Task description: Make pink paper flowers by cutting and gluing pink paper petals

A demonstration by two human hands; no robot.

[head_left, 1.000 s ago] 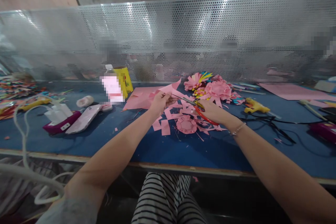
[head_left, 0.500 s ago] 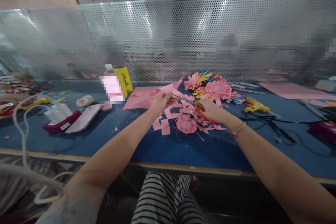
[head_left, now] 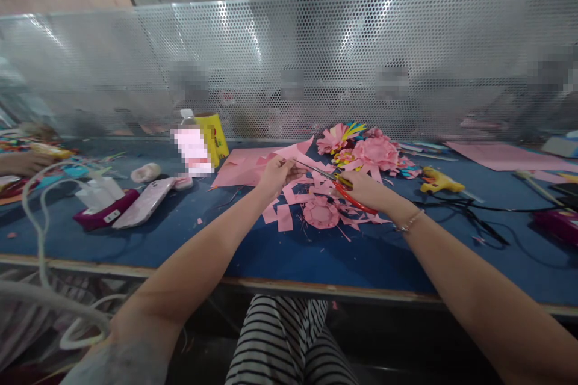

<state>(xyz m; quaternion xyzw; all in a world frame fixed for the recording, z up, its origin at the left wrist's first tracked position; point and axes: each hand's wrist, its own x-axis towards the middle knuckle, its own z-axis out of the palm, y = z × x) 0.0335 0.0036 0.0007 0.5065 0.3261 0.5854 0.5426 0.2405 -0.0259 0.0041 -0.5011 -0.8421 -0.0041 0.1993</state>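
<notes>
My right hand [head_left: 361,187] is wrapped round the handles of red-handled scissors [head_left: 350,195], whose blades point left toward my left hand [head_left: 280,175]. My left fingers are pinched at the blade tips; what they hold is too small to make out. A pink paper piece [head_left: 295,149] rises just behind my left hand, over a larger pink sheet [head_left: 239,168]. Below the scissors lie a round pink paper piece [head_left: 321,213] and several cut pink scraps [head_left: 284,217]. Pink paper flowers [head_left: 376,153] sit behind my right hand.
A yellow glue gun [head_left: 440,180] and black cables lie at the right. Leftward are a phone [head_left: 144,203], a purple power strip [head_left: 106,210] with white cables, a bottle and a yellow box [head_left: 217,138]. Another person's hand [head_left: 22,163] is at the far left. A perforated metal screen [head_left: 289,66] stands behind.
At the far left, the other person's hand and a yellow tool have shifted. My hands and the scissors look almost unchanged.
</notes>
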